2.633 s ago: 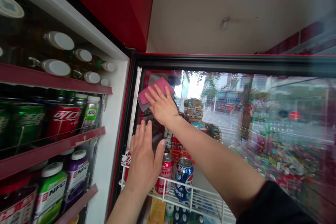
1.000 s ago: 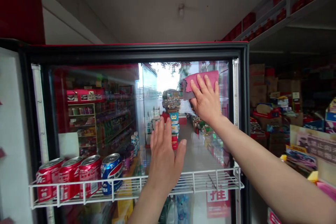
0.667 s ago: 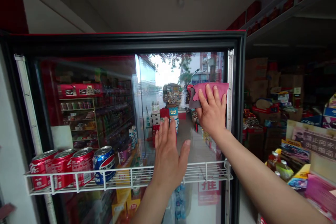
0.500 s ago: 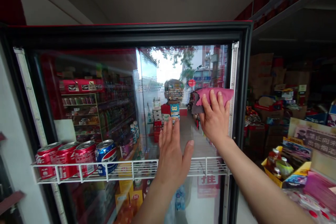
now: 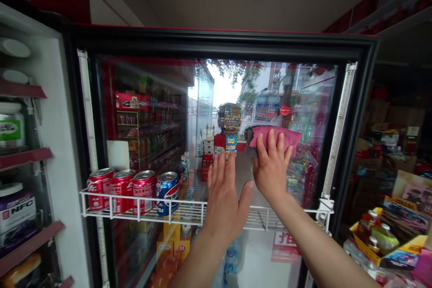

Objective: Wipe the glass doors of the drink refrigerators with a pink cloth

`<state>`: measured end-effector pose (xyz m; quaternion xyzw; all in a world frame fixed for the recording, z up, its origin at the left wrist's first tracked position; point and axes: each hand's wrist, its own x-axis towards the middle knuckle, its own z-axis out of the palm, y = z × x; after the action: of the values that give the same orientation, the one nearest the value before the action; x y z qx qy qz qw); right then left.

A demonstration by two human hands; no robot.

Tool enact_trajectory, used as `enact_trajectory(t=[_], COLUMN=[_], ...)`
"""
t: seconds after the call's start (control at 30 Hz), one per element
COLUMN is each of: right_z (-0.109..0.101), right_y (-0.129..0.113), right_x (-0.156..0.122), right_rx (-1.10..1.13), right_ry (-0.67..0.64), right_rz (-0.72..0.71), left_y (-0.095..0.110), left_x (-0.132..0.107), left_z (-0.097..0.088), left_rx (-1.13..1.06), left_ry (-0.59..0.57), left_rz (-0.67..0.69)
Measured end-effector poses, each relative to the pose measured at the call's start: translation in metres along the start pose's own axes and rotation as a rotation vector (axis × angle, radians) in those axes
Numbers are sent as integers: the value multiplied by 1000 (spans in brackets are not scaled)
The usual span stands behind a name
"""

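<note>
My right hand (image 5: 272, 166) presses a pink cloth (image 5: 283, 138) against the glass door (image 5: 263, 189) of a drinks cooler, fingers spread over it. The cloth has a dark grey underside showing at its left edge. My left hand (image 5: 226, 193) is raised in front of the glass with nothing in it, fingers stretched upward and thumb out. It overlaps a white wire rack (image 5: 192, 217) on the door; whether it touches the glass or rack I cannot tell. Several red cans (image 5: 144, 189) and a blue Pepsi can (image 5: 168, 191) stand upright on the rack's left part.
The door's black frame (image 5: 216, 45) surrounds the glass. At left, cooler shelves hold bottles, including a purple-labelled NFC one (image 5: 16, 211). A yellow box of small bottles (image 5: 384, 243) stands at lower right. Shop shelves and a street show in the glass.
The cloth under my right hand has moved left across the glass, away from the right-hand strip. My view has turned left, bringing the cooler's shelves in. My left hand stays open.
</note>
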<state>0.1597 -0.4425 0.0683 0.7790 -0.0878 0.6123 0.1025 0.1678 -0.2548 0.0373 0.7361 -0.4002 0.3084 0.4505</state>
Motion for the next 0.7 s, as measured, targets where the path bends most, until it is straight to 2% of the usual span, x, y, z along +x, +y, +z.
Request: enact_trajectory(t=[0.2, 0.4, 0.7], right_z=[18, 38, 62], right_y=[-56, -125, -225], right_x=[17, 35, 55], right_rx=[13, 40, 182], right_ry=[-55, -127, -202], right_rz=[-97, -190, -349], left_y=[-35, -72, -125], left_x=[0, -3, -22], left_z=[-35, -75, -134], left_rx=[28, 36, 103], left_ry=[70, 81, 154], left_rz=[-2, -20, -40])
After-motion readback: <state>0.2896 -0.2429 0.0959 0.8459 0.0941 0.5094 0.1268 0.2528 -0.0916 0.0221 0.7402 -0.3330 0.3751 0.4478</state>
